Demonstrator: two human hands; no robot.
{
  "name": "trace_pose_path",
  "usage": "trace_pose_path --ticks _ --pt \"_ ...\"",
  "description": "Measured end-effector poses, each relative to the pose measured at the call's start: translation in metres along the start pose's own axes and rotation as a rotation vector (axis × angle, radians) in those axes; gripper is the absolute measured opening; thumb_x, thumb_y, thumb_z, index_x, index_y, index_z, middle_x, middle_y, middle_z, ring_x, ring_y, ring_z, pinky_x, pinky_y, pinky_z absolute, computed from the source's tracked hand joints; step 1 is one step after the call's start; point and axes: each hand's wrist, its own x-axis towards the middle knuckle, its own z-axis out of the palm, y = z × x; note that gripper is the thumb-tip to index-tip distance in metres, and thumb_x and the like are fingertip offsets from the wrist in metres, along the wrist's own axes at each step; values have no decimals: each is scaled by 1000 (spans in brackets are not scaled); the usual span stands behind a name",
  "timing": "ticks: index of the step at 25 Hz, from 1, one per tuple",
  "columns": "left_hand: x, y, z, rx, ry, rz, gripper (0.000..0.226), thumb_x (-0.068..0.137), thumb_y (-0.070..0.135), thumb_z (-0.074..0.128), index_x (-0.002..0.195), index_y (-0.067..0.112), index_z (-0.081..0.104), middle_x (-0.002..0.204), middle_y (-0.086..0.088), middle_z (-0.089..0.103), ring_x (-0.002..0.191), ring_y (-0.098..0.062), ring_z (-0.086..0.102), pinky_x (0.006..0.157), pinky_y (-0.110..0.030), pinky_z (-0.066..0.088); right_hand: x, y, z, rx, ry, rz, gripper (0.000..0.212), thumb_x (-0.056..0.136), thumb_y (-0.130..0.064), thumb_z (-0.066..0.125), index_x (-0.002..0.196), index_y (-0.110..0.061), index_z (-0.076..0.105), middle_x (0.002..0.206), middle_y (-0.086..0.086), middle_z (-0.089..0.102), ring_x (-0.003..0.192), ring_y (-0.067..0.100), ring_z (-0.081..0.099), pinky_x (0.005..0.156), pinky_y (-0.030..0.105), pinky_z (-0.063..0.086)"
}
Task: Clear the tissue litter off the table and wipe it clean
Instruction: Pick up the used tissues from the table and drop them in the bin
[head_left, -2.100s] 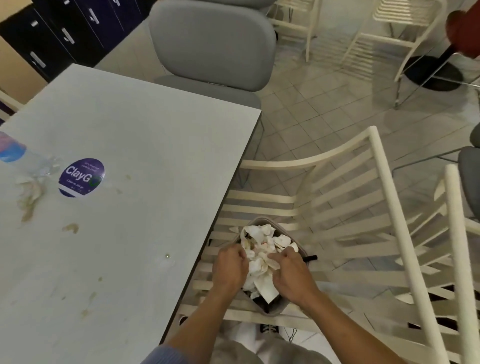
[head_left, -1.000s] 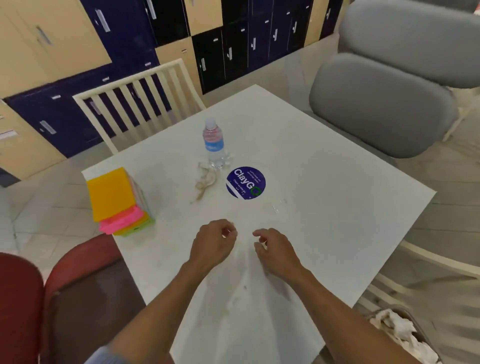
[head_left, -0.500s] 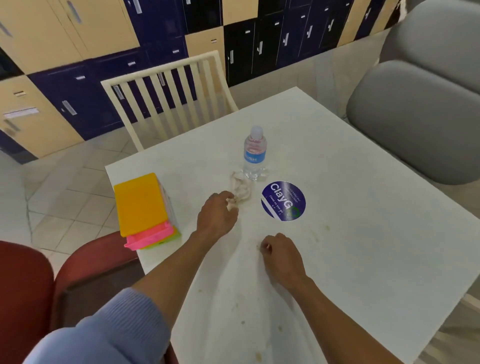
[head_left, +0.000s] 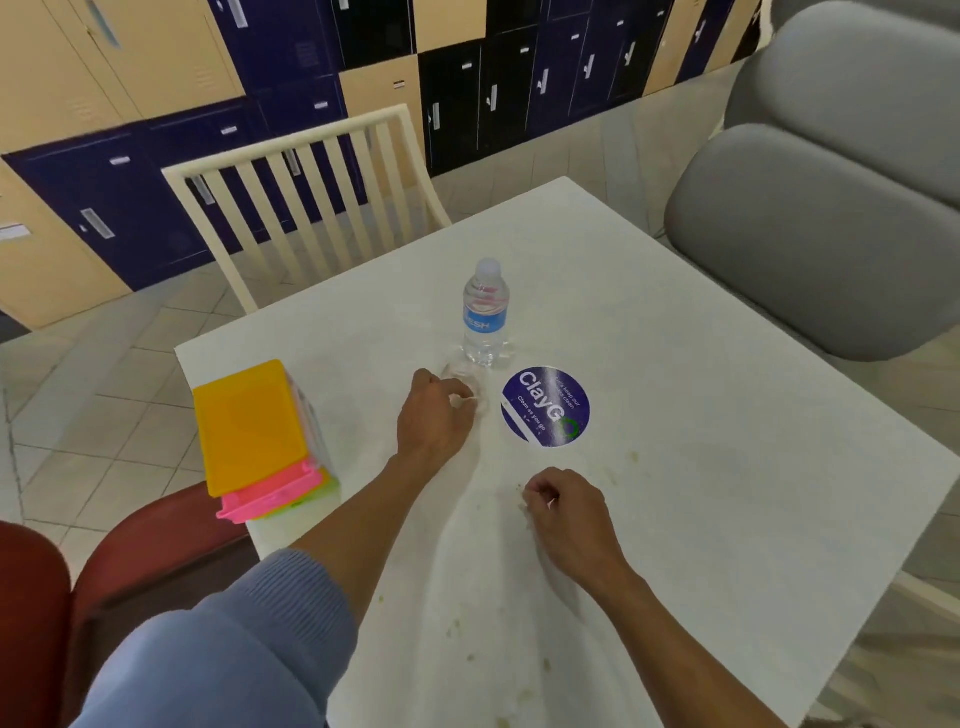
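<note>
Left hand (head_left: 434, 415) reaches forward; right hand (head_left: 569, 514) has curled fingers (head_left: 535, 496).

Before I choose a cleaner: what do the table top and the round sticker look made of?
The table top looks like white laminate or plastic, matte with a faint speckle; small brownish stains sit on its surface, not visibly soaked in. The round sticker looks like printed vinyl or coated paper, lying flat with a slight sheen. Neither is certain from the look alone.
</note>
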Motion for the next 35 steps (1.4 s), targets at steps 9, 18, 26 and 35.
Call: trace_pose_path --ticks 9,18,26,35 --pt "-93 62 -14 -751 26 -205 4 89 22 67 89 19 69 89 5 68 78 -10 62 64 -18 47 -47 28 -52 250 81 107 13 90 -16 62 77 -15 64 74 -3 66 67 8 57 59 11 39" --pt "-217 126 15 -1006 -161 -137 15 91 16 64 97 3 68 81 -12 68 81 -29 67 74 -34 56 -138 113 -126 436 143 238 16 90 -19 62 75 -17 65 72 -6 67 62 2 55 58 13 40" --pt "-322 221 47 -1140 -494 -25 18 97 10 52 81 4 54 69 -14 48 58 -26 52 65 -30 54 -235 249 -178 391 285 440 13 88 -11 63 76 -17 64 71 -4 63 63 10 56 54 18 41" --pt "-386 271 124 -1108 -635 -87 17 82 20 65 90 6 66 74 -1 67 69 -11 65 65 -24 57 -295 330 -173 168 231 552 15 88 -11 59 79 -22 65 79 -4 67 75 16 62 71 27 50"
